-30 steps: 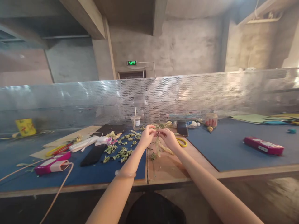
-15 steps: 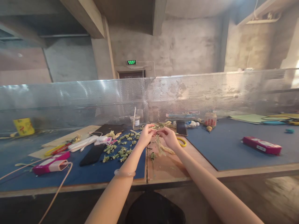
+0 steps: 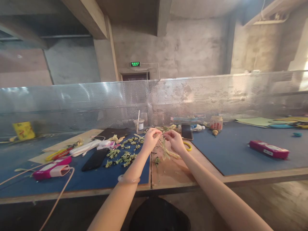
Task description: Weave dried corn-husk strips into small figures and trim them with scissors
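Observation:
My left hand [image 3: 152, 138] and my right hand [image 3: 173, 140] meet over the tan board [image 3: 173, 173], fingertips pinched close together. What my left hand pinches is too small to make out. Pale green, ribbon-like strips [image 3: 166, 153] trail down from beside my right fingertips onto the board; whether both hands grip them is unclear. Below my hands lies one small dark-green knotted piece [image 3: 157, 161]. Many similar green pieces [image 3: 126, 158] are spread on the blue mat [image 3: 134, 178], left of my left forearm. A yellow ring [image 3: 187, 146], perhaps a tape roll, lies beside my right wrist.
Left hold a black phone [image 3: 95, 159], a magenta box [image 3: 51, 168] with a cable, a white power strip [image 3: 86, 147] and a yellow-handled tool [image 3: 54, 155]. Behind my hands stand a plastic cup [image 3: 140, 126] and a dark phone [image 3: 187, 131]. Another magenta box [image 3: 269, 149] lies right. Perforated metal screen [image 3: 187, 96] backs the table.
My fingertips have drawn slightly apart, with a narrow gap showing between the two hands. The objects on the table stay where they were.

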`<state>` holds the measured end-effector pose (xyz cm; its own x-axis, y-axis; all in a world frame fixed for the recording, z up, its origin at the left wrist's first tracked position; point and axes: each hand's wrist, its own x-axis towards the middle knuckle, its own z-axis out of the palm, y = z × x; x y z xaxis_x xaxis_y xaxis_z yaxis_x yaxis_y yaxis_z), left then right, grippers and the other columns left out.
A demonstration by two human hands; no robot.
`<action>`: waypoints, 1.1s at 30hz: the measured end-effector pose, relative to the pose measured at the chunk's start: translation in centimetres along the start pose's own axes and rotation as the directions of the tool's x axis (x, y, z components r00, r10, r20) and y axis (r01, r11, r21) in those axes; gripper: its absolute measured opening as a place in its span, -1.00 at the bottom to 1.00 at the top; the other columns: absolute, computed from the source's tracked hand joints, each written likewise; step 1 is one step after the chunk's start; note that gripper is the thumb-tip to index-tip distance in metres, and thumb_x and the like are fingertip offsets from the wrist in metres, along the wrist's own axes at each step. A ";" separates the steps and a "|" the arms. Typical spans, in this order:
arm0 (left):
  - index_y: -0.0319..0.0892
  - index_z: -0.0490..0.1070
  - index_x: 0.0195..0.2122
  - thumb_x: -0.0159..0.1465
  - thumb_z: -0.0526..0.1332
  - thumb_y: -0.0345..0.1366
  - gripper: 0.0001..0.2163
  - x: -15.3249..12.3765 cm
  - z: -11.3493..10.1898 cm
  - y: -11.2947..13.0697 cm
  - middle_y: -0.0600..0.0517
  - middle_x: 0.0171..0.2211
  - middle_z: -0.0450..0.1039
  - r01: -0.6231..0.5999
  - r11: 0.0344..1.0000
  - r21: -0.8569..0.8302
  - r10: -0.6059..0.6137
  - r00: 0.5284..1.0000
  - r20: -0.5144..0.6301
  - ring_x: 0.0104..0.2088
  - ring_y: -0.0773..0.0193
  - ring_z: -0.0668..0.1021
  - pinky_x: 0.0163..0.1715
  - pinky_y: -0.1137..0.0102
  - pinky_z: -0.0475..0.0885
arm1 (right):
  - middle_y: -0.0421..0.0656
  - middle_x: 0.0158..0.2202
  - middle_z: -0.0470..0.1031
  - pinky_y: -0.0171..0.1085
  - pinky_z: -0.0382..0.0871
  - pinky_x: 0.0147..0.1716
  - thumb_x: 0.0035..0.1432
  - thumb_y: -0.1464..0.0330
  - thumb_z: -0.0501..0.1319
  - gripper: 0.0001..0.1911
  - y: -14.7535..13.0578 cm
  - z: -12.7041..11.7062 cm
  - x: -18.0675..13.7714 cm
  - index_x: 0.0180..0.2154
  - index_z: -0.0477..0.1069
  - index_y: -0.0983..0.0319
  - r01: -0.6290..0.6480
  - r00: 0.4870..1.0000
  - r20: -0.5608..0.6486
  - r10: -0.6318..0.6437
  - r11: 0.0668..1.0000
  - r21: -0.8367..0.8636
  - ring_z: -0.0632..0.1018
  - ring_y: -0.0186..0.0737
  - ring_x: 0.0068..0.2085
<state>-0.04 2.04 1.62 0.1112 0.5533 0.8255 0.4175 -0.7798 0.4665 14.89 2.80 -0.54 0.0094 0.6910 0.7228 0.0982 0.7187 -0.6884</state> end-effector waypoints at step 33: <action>-0.21 0.46 -0.40 0.09 0.17 -0.28 -0.86 -0.2 0.3 -0.5 0.00 -0.38 0.39 0.026 0.997 0.069 -0.037 0.986 0.164 -0.30 0.27 0.44 -0.28 0.39 0.33 | -0.19 -0.53 0.43 -0.33 0.27 -0.47 -0.17 0.23 0.28 -0.78 -0.8 -0.2 0.1 -0.49 0.43 0.27 -0.168 0.985 0.054 0.161 0.974 0.154 0.38 -0.34 -0.50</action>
<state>0.03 2.46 1.13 0.2423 0.6221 0.7445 0.4815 -0.7433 0.4643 15.05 2.23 0.11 -0.0285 0.8011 0.5978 -0.0590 0.5957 -0.8011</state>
